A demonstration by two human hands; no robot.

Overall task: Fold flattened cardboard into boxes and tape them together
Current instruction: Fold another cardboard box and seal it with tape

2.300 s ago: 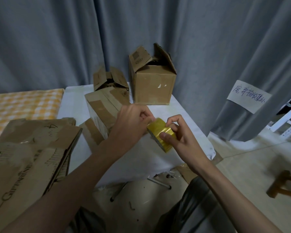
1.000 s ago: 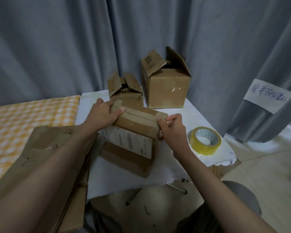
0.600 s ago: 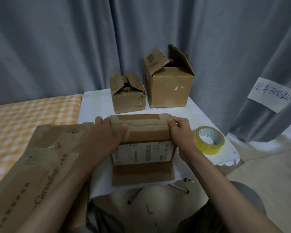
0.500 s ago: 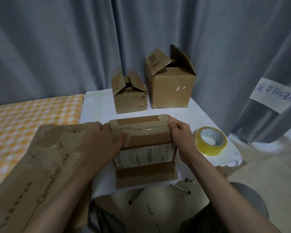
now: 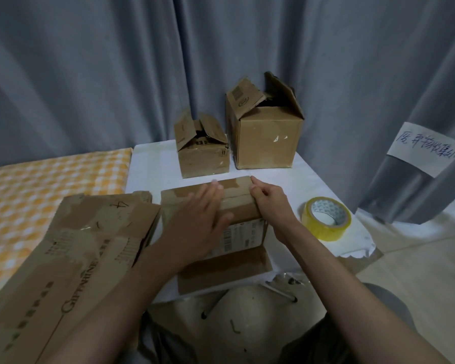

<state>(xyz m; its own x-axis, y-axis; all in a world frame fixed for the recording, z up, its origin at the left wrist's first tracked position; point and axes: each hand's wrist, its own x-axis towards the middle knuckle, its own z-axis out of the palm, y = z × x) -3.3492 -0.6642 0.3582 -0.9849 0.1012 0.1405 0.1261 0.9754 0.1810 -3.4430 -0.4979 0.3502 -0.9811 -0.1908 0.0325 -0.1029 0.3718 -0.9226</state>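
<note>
A small brown cardboard box [image 5: 237,206] with a white shipping label stands on the white table [image 5: 153,164], a loose flap lying toward me. My left hand [image 5: 200,222] lies flat on its top with straight fingers, pressing along the taped seam. My right hand [image 5: 271,203] grips the box's right top edge with curled fingers. A roll of yellow tape [image 5: 326,218] lies flat on the table, right of the box and apart from both hands.
Two folded boxes with open top flaps stand at the table's back: a small one [image 5: 202,153] and a larger one [image 5: 265,137]. A stack of flattened cardboard [image 5: 71,245] lies to the left. Grey curtains hang behind, with a paper note [image 5: 426,148] at right.
The tape roll went from my hands onto the table. I turned the box to face me; my left hand has since slid from its left edge onto the top, now flat.
</note>
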